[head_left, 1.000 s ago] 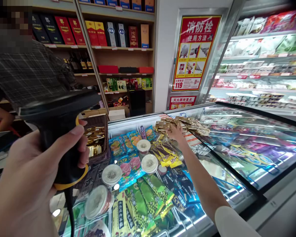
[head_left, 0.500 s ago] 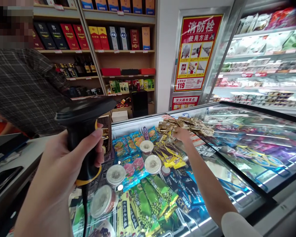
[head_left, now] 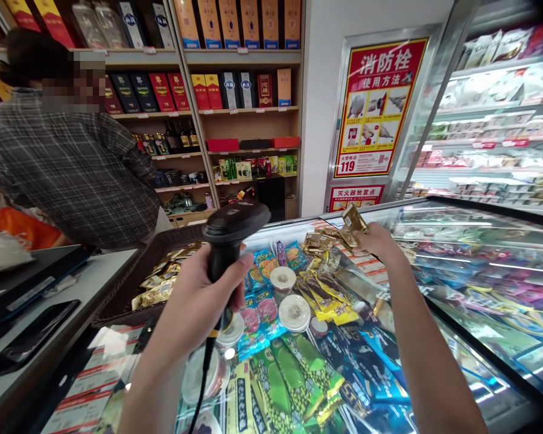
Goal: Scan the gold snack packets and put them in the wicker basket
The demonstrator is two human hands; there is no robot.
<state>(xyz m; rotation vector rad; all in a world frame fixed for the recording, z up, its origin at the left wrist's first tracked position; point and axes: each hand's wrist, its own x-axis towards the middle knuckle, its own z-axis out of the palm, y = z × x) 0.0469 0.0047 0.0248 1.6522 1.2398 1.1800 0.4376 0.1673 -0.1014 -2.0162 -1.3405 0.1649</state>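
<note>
Left hand (head_left: pixel 219 277) wrapped round a black scanner (head_left: pixel 235 222), right hand (head_left: pixel 379 241) pinching a gold packet (head_left: pixel 353 217) over that freezer (head_left: pixel 294 231) there

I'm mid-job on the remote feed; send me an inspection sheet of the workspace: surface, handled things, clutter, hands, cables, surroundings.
Surface: glass-topped cabinet; white-lidded tubs and green packs show through the glass.
Handled things: black scanner; raised gold packet, with a loose pile of gold packets beside it.
Clutter: dark basket with more gold packets; dark flat device on the left-side counter.
Hands: left hand wrapped around the scanner's handle; right hand gripping the raised packet.
Cables: one black cable runs from the scanner past the lower picture edge.
Surroundings: person in a plaid shirt, boxed goods on shelves, red poster.
</note>
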